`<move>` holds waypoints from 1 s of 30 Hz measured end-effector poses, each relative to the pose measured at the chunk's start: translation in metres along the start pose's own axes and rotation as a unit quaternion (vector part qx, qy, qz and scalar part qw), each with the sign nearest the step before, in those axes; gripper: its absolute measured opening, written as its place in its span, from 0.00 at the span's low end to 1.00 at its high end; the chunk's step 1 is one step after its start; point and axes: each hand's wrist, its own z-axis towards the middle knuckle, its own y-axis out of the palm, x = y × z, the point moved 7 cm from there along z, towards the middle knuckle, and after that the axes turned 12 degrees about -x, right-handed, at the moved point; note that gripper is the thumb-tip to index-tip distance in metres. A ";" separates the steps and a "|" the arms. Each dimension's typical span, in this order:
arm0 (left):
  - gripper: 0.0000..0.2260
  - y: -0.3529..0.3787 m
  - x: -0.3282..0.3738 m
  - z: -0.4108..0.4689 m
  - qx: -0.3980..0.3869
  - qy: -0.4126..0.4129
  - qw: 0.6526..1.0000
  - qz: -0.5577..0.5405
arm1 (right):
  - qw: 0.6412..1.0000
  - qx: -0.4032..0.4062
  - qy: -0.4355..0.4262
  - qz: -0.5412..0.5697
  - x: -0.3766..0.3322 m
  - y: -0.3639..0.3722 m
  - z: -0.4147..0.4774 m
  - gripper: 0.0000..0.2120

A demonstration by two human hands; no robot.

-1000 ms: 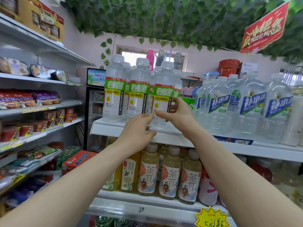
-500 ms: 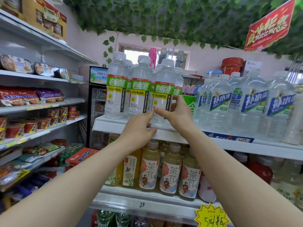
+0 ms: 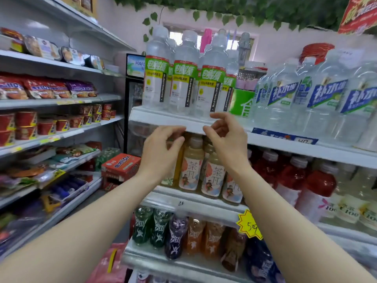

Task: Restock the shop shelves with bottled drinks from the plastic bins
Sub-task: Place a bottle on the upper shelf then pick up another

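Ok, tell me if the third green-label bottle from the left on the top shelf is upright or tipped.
Upright. The green-label bottle stands flat on its base on the top shelf, with its cap pointing up and its label straight.

Bright, even light; soft blur, warped edges.

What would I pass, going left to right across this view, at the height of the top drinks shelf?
Snack packets → fridge → green-label bottles → green box → blue-label water bottles.
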 end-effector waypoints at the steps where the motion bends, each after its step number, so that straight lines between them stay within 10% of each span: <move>1: 0.11 0.002 -0.005 -0.013 -0.002 -0.008 1.000 0.000 | 1.000 -0.003 -0.003 0.013 0.003 0.007 -0.014 0.11; 11: 0.11 0.061 -0.133 -0.185 -0.116 -0.219 0.969 0.009 | 0.968 -0.159 0.148 0.123 0.100 0.130 -0.206 0.06; 30: 0.15 0.155 -0.359 -0.576 -0.200 -0.536 0.815 -0.091 | 0.775 -0.334 0.508 0.169 0.272 0.315 -0.611 0.13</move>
